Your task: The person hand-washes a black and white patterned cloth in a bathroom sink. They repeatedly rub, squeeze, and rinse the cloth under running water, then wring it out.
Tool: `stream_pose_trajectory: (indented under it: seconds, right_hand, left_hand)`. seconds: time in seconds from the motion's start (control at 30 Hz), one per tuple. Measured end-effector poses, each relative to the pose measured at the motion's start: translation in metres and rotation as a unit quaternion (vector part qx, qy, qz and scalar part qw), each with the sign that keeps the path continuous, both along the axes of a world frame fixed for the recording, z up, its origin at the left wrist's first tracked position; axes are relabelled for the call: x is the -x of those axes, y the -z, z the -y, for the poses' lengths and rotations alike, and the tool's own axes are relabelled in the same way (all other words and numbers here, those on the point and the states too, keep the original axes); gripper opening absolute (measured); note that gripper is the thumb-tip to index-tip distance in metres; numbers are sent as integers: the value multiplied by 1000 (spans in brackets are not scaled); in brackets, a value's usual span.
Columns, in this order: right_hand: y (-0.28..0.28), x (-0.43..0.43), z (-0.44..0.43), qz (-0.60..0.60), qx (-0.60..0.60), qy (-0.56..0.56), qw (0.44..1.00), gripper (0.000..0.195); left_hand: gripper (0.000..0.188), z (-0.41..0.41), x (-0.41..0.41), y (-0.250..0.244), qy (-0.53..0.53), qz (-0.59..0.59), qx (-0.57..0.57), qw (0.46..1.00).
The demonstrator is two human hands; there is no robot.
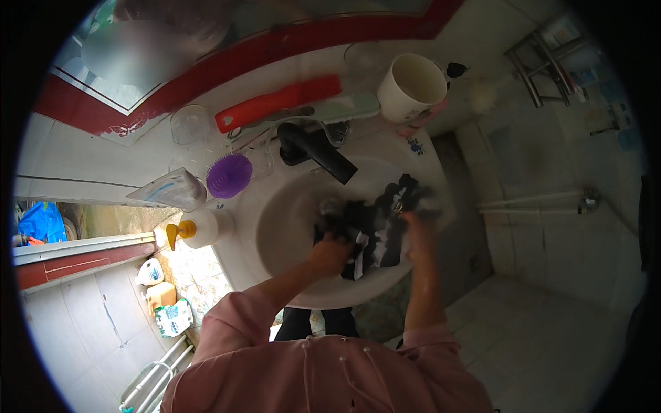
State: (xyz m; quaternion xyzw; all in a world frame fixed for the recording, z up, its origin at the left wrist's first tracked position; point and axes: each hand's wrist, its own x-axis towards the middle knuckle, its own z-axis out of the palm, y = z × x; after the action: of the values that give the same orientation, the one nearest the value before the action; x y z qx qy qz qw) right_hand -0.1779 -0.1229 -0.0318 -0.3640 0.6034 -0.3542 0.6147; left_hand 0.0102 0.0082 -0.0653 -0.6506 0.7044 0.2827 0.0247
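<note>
Bunched black cloth [390, 242] with white foam or pale patches lies across the right part of a white washbasin [279, 258] and over its rim. My left hand [330, 255] is on the cloth's left part inside the bowl, its fingers partly hidden in the dark folds. At the cloth's right edge is my right hand [419, 232], blurred, with its fingertips by a small metallic piece on the fabric. Whether that hand grips the cloth is not clear. Above the bowl juts a black faucet [320, 155].
Behind the basin lie a red comb [276, 103], a pale green-and-white brush [346, 107] and a purple scalp brush [230, 175]. A white mug [413, 88] stands back right. At the left are a yellow-topped pump bottle [206, 228] and a plastic pouch [175, 191].
</note>
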Motion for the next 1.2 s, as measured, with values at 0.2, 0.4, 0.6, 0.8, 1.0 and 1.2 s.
stream_pose_trajectory:
  seconds: [0.2,0.4,0.6,0.8,1.0,1.2]
  right_hand:
    - [9,-15,9,-8,-57,-39,998,34]
    - [9,-20,6,14,-7,-42,999,31]
    - [0,-21,6,-64,12,-74,995,28]
    - [-5,-21,4,-53,4,-75,996,26]
    - [14,-14,5,-13,-7,-86,996,26]
    - [4,-17,0,23,-29,-53,998,31]
  left_hand:
    - [26,31,-70,95,-30,-23,24,999]
    - [28,56,-68,105,-219,-49,-20,974]
    - [30,69,-70,85,-280,-47,-72,956]
    - [30,67,-65,68,-328,-42,-56,942]
    - [33,57,-74,84,-304,-103,-14,947]
    - [38,62,-60,91,-366,-60,-29,928]
